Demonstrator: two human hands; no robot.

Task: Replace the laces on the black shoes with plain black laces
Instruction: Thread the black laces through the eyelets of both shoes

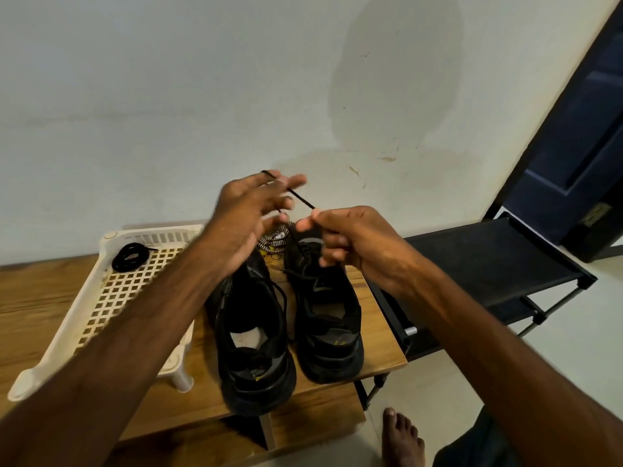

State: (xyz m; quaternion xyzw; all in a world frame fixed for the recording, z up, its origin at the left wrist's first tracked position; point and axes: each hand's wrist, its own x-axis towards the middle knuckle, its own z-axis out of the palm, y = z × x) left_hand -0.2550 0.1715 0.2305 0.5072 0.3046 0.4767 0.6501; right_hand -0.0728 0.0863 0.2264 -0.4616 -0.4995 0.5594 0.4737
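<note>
Threading the black shoe [328, 318] nearer the tabletop's [33, 298] right edge looks under way. The right hand [350, 244] pinches the plain black lace [300, 198] above it. The left hand [246, 224] is spread, the lace crossing its straight fingers. Next, probably: catch the tip and find the next eyelet.

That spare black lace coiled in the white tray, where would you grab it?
I'd pinch the bunched middle of the coiled lace from above: it lies flat on the tray floor near the far corner, and raised walls block a sideways approach.
</note>
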